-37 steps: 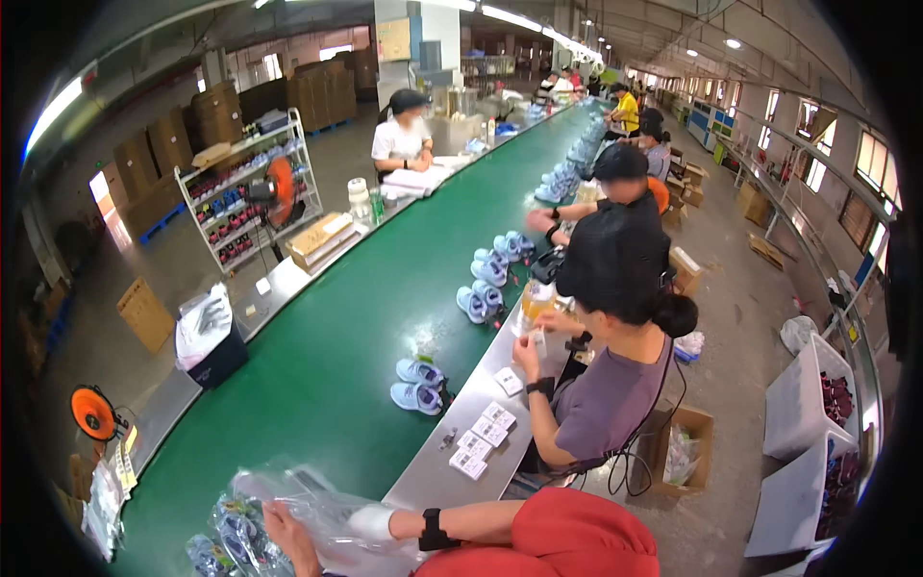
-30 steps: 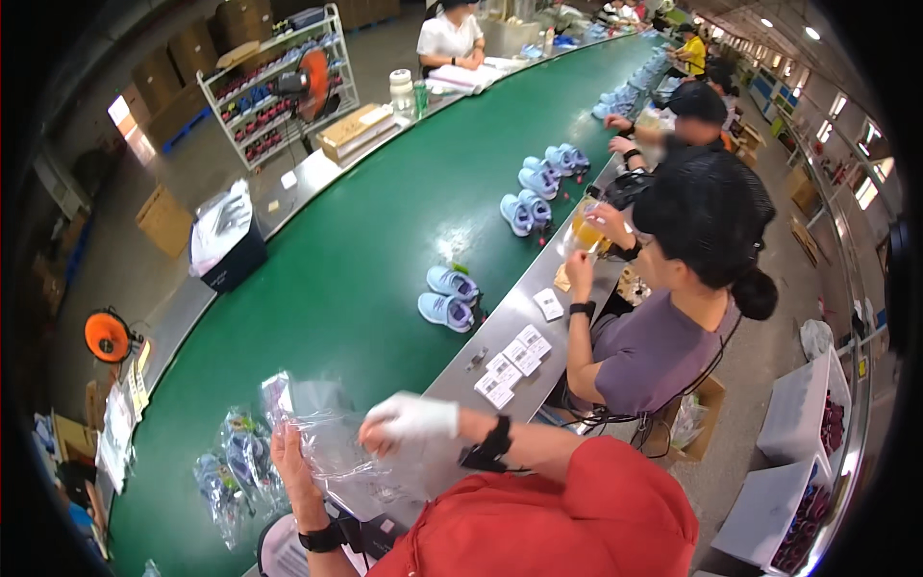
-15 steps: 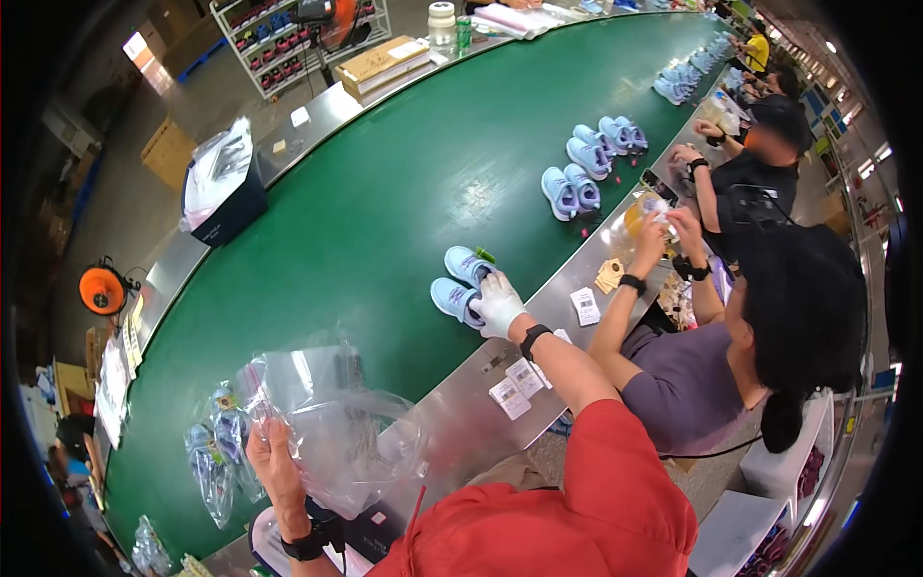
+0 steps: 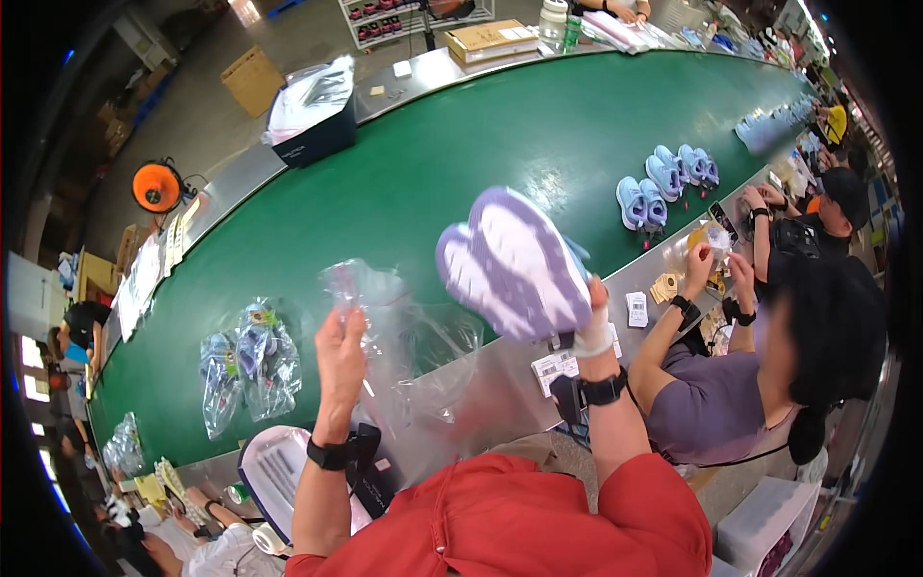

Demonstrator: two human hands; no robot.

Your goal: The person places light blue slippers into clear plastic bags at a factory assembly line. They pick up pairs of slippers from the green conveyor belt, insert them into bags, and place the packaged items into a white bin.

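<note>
My right hand (image 4: 594, 325), partly in a white glove, grips a pair of light blue sneakers (image 4: 514, 264) at the heel end. The pair is lifted over the green belt, its white and purple soles turned toward me. Closed in a pinch, my left hand (image 4: 341, 356) holds a clear plastic bag (image 4: 413, 337) that hangs loosely between my hands, apart from the sneakers. On the belt left of that hand lie bagged sneakers (image 4: 252, 361). White printed tags (image 4: 553, 371) rest on the metal edge just below the raised pair.
More blue sneakers (image 4: 640, 204) stand farther along the green belt (image 4: 413, 173). Co-workers sit close on my right, one handling something small and clear. An open shoe box (image 4: 260, 471) is beside my left forearm. A dark box of plastic bags (image 4: 312, 144) stands across the belt.
My right hand has raised the sneakers off the belt and tipped their soles toward me. My left hand still holds the plastic bag. The whole view has shifted.
</note>
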